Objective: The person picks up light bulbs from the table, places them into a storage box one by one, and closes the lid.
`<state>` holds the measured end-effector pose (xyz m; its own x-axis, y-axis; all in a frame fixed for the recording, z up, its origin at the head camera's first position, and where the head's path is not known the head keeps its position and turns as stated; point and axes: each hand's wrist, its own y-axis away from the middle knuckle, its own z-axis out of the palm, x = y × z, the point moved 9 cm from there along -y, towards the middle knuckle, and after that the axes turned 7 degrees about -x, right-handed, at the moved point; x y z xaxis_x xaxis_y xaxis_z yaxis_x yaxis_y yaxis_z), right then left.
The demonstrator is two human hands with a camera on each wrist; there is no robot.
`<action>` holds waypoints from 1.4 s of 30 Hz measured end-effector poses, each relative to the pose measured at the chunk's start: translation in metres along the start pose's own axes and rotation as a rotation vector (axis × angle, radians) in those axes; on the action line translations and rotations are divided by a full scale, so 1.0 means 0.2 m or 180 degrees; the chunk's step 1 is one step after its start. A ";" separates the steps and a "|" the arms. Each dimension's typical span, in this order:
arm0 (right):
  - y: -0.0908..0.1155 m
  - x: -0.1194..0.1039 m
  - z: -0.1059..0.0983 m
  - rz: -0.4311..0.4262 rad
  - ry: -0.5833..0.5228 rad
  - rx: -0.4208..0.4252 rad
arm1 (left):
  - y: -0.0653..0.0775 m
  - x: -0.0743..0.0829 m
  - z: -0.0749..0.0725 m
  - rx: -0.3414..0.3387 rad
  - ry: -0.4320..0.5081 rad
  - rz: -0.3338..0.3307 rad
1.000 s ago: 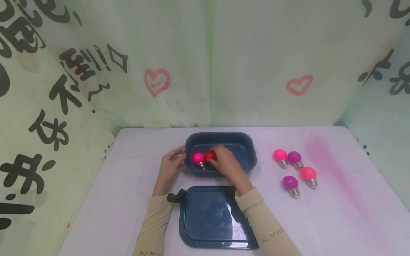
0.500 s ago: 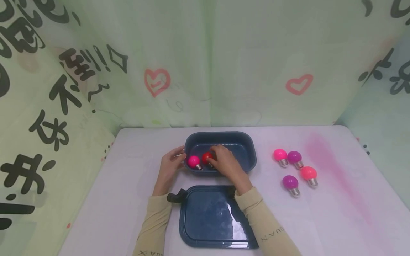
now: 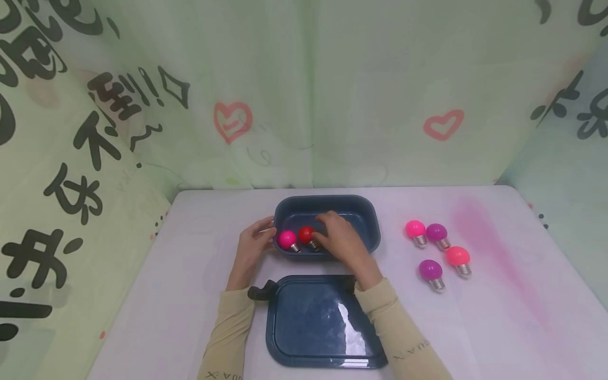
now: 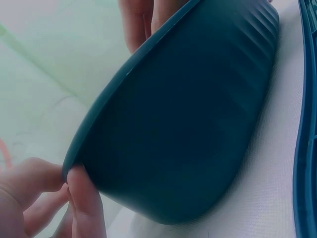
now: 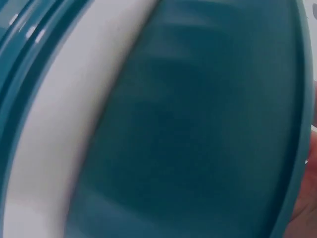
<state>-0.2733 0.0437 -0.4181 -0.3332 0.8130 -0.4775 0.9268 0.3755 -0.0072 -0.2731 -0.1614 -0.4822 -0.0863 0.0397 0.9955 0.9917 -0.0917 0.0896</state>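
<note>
My beige sleeves (image 3: pixel 408 338) are stretching over the near side of the white table (image 3: pixel 157 327). Between them a dark blue lid (image 3: pixel 313 327) is lying flat, its right edge partly covered by my right sleeve. By its far left corner a black piece (image 3: pixel 263 291) is sticking out beside my left cuff; I cannot tell what it is.

Farther off, on the right, a purple bulb (image 3: pixel 430 269) is lying by itself, and a coral bulb (image 3: pixel 458 256) is lying just beyond it, to the right.

My left hand (image 3: pixel 253 252) is holding the left end of a dark blue box (image 3: pixel 363 224), its fingers (image 4: pixel 85 198) pinching the rim. My right hand (image 3: pixel 342 237) is hovering over the box, thumb and fingers loosely bent and parted, gripping nothing; the thumb is sitting close to a red bulb (image 3: pixel 306 234), and I cannot tell whether they are touching. That bulb is lying inside the box, toward the left, and a pink bulb (image 3: pixel 287 239) is lying just left of it. Both metal ends are pointing near and right.

Right of the box, another pink bulb (image 3: pixel 415 229) and another purple bulb (image 3: pixel 436 232) are lying side by side. At the far side a pale green curtain (image 3: pixel 351 79) is hanging.
</note>
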 end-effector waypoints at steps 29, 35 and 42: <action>0.19 0.22 -0.22 0.0168 0.0037 0.0278 | -0.01 0.00 -0.01 0.0116 0.0015 -0.0013; 0.22 0.28 -0.24 0.0302 -0.0005 0.0252 | -0.01 0.00 -0.01 0.0109 0.0003 -0.0004; 0.25 0.33 -0.28 0.0339 -0.0139 0.0293 | -0.01 0.00 -0.01 0.0134 0.0036 0.0095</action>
<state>-0.2584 0.1416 -0.4009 -0.2260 0.8252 -0.5176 0.9692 0.2440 -0.0341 -0.2752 -0.1626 -0.4833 -0.0574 0.0264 0.9980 0.9970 -0.0506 0.0586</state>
